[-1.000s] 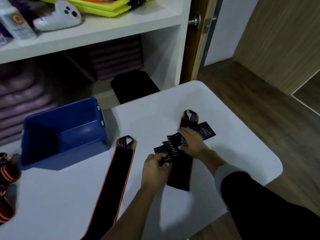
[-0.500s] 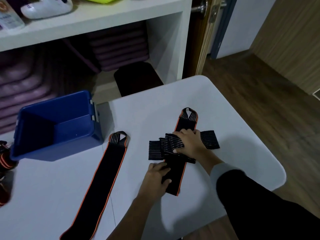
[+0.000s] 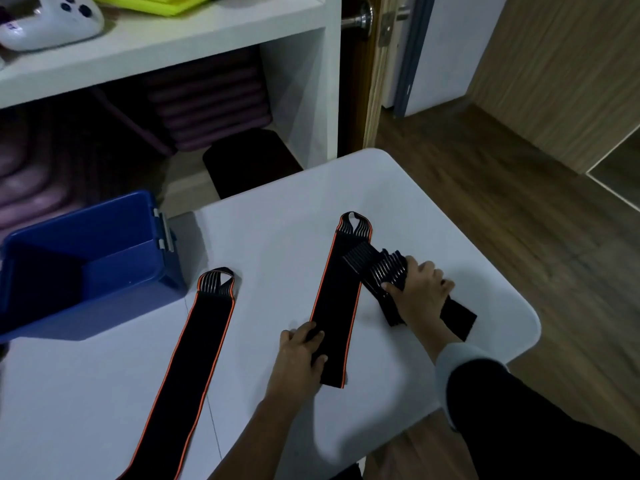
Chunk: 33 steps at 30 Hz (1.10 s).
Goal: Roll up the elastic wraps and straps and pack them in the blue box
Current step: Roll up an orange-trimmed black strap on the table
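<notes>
2 soft, light bands lie on the white table point(image 3: 277, 244). The right hand point(image 3: 422, 292) clenches the bunched black ribbed elastic strap point(image 3: 381, 268). The left hand point(image 3: 298, 351) presses flat-fingered on the black orange-edged elastic wrap point(image 3: 339, 289), at its near end, probably the best place to start rolling. The blue plastic box point(image 3: 121, 278) stands open at the left.

The left hand point(image 3: 303, 348) lay at the end of a bare forearm reaching forward from the lower edge, fingers bent over the near end of the black strap point(image 3: 336, 306); whether they pinched it or only pressed was unclear. The right hand point(image 3: 420, 289), out of a dark sleeve, curled its fingers round the striped wrap point(image 3: 377, 268), knuckles up.
</notes>
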Available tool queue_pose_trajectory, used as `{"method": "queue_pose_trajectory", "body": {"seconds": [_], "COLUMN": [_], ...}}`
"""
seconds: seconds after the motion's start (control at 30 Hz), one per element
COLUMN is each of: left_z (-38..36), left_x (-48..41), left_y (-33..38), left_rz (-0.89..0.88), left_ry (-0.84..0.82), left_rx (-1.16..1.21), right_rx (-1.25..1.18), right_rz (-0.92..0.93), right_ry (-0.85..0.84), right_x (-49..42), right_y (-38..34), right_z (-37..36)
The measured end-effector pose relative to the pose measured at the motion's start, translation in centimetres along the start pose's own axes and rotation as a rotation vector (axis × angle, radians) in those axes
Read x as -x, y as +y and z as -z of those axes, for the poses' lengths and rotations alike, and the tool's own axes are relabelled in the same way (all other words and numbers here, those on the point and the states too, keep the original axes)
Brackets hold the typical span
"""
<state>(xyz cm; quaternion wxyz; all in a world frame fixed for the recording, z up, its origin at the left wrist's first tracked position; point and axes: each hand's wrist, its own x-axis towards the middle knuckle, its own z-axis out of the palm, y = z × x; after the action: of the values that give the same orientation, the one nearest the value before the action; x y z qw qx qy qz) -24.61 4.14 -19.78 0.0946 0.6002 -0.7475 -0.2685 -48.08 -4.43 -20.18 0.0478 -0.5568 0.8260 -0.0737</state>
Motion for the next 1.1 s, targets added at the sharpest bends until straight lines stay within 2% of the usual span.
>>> {"method": "queue_pose_trajectory", "body": {"seconds": [0.1,0.2,0.27,0.37,0.5,0.63,0.73,0.83,0.93,1.1], "left_z": [0.0,0.0,0.1,0.3,0.8,1.1,1.3,1.2,0.8,0.0], "left_x": [0.1,0.2,0.3,0.4,0.2,-0.9,-2.2,-3.9,-5.2,-6.5], "left_y": [0.3,0.6,0.8,0.6,-0.2,-0.6,-0.3,0.0,0.0,0.3], "left_rz": [0.017,0.045,0.098,0.187,0.205,0.175,0.14,0.107,0.081,0.071], "left_ry": [0.014,0.043,0.07,0.104,0.098,0.047,0.039,0.048,0.068,0.105], "left_rx": [0.008,0.038,0.076,0.107,0.167,0.219,0.159,0.054,0.003,0.017], "right_rx": [0.058,0.036,-0.077,-0.227,-0.353,-0.226,-0.114,-0.129,-0.228,-0.335], "right_rz": [-0.135,-0.187,-0.104,0.162,0.315,0.231,0.176,0.17,0.18,0.209], "right_ry": [-0.034,-0.029,0.049,0.141,-0.099,-0.228,-0.295,-0.317,-0.25,-0.197], "right_x": [0.5,0.9,1.2,1.4,-0.1,-3.2,-5.1,-6.0,-5.8,-5.3], "right_y": [0.8,0.6,-0.3,-2.3,-6.1,-7.9,-7.6,-7.1,-6.9,-7.1], "right_z": [0.5,0.6,0.5,0.2,0.6,0.6,-0.2,-0.9,-1.5,-1.9]}}
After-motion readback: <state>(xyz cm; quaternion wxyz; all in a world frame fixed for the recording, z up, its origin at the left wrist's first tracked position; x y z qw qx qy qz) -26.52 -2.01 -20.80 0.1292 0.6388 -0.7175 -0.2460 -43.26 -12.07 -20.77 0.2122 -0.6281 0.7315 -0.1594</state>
